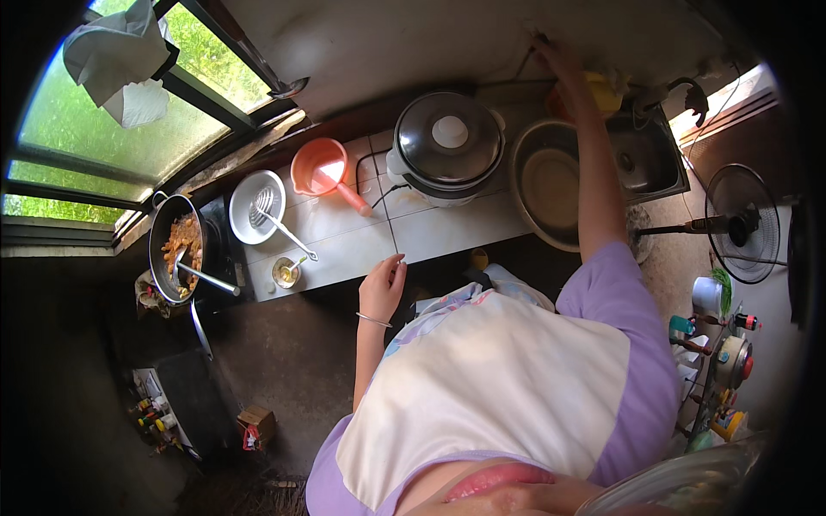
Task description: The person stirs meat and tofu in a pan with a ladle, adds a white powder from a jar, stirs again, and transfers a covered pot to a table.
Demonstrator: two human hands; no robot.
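Note:
My right arm is stretched over a large metal basin [548, 184], and my right hand [560, 61] is up at the wall. At its fingertips is a small dark object [541, 39], too unclear to name, so I cannot tell if it is gripped. A thin dark cord [524, 63] hangs just below there. My left hand [382, 287], with a bracelet [374, 319] at the wrist, hovers by the front edge of the tiled counter [423, 232]. Its fingers are loosely bent, with nothing visible in them. A lidded electric cooker [450, 158] stands on the counter between both hands.
Left on the counter are an orange dipper [319, 169], a white bowl [242, 222] with a slotted ladle [287, 235], and a small glass [286, 272]. A pan of food [184, 242] sits beyond, its handle jutting out. The sink [645, 158] and a fan [742, 222] are right.

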